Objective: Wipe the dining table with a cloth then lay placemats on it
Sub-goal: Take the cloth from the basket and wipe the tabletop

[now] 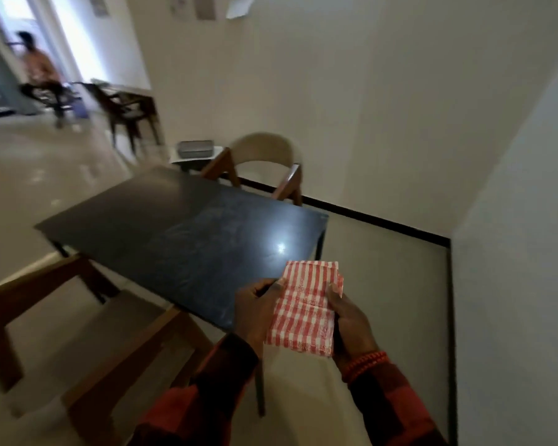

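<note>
A folded red-and-white checked cloth point(305, 309) is held in front of me, over the near right corner of the dark dining table point(161, 226). My left hand point(255, 309) grips its left edge, thumb on top. My right hand point(351, 323) grips the right edge, thumb pressed on the fabric. The tabletop is glossy black with faint smear marks and a light glare near the cloth. No placemats are in view.
A wooden chair point(78, 333) stands at the table's near left side. Another chair with a beige back point(264, 162) stands at the far end. A grey box point(195, 149) rests on a low stand behind it. Walls close in on the right. A person sits far left point(41, 72).
</note>
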